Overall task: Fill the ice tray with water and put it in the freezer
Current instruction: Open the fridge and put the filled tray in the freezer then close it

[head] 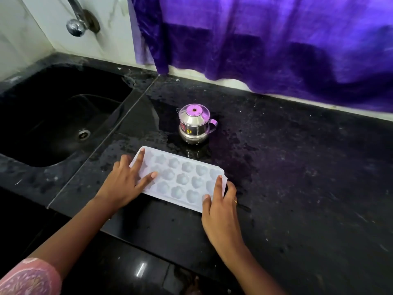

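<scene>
A white plastic ice tray [182,177] with several shaped cells lies flat on the black counter [297,167]. My left hand [125,179] rests on the tray's left end, fingers spread over the rim and first cells. My right hand [221,205] holds the tray's right end, thumb and forefinger on top and the other fingers round the edge. Whether the cells hold water I cannot tell.
A small steel jug [194,124] with a lid and handle stands just behind the tray. A black sink [53,124] lies to the left, with a chrome tap [77,20] on the wall above it. A purple curtain [265,39] hangs along the back. The counter looks wet.
</scene>
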A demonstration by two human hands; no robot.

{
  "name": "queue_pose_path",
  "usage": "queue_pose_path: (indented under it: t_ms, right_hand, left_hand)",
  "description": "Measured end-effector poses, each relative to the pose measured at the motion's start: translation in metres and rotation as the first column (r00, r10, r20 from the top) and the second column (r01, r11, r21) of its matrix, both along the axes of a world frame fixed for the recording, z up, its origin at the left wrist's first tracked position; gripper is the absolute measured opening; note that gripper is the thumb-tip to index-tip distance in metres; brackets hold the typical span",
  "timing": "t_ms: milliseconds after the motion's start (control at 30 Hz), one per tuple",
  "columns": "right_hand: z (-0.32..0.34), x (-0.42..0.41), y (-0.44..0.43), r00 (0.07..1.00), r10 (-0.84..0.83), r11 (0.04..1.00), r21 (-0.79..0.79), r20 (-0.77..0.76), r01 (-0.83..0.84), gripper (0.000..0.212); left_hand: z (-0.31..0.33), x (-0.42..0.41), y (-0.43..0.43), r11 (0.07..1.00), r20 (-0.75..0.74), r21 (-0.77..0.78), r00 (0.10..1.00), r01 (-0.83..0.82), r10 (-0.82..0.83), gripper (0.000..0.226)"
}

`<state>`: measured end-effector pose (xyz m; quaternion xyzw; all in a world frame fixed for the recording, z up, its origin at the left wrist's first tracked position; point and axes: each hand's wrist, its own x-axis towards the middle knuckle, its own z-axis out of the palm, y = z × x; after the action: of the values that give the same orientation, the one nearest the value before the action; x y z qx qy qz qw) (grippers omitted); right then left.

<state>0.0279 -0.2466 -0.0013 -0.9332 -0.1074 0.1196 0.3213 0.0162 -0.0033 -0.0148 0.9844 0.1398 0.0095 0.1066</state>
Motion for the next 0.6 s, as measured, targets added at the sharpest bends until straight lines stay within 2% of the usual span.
queue_pose_path:
  t_ms: [233, 467, 600]
  right_hand:
    - [-0.003, 0.005, 0.001, 1.000, 0.003, 1.000, -0.010, -0.010, -0.003, 0.056]
    - [-0.009, 0.017, -0.009, 0.999, 0.021, 0.999, -0.037, 0.031, -0.020, 0.055]
    - [-0.009, 0.026, -0.018, 0.998, 0.031, 0.997, -0.076, 0.061, -0.026, 0.055]
  left_hand:
    - [-0.005, -0.001, -0.007, 0.986, 0.004, -0.163, 0.999, -0.037, 0.038, 0.134]
    - [-0.003, 0.001, -0.018, 0.970, -0.043, -0.232, 0.997, -0.079, 0.071, 0.146]
    - [-0.003, 0.004, -0.022, 0.973, -0.136, -0.222, 0.990, -0.068, 0.038, 0.157]
